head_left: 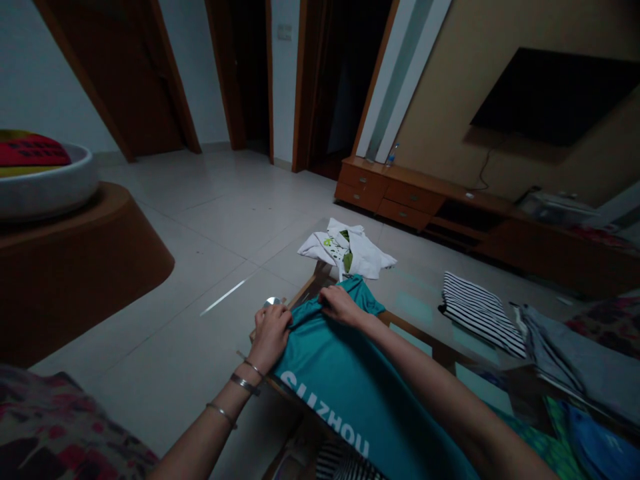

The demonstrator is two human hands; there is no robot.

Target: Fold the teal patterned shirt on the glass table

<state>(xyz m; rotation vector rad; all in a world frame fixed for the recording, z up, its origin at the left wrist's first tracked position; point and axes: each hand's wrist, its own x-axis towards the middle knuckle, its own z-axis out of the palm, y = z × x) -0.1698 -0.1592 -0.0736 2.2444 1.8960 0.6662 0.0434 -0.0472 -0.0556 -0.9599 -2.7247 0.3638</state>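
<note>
So, 2 bare arms reach fwd from the bottom of the view, L hand & R hand both on a teal T-shirt w/ white "SUZHOU" print, upside down from here. Shirt lies across the near end of a glass desk w/ wood frame & hangs past its edge. L fingers curl over the shirt's far edge, pinching it; R fingers are pressed together, pinching a gathered bit of the same edge. 3 metal bangles sit on the L wrist. Small shiny round thing just past the L fingers, too dim to tell what.

Also on the desk: folded striped top, grey garment. Blue-green cloth at lower right. Crumpled white shirt w/ green print just past the far corner. Striped cloth below the near edge. Floral cushion lower left.

Bg: tiled floor, wood cabinet w/ drawers & water bottle, wall TV, 2 dark doorways.
</note>
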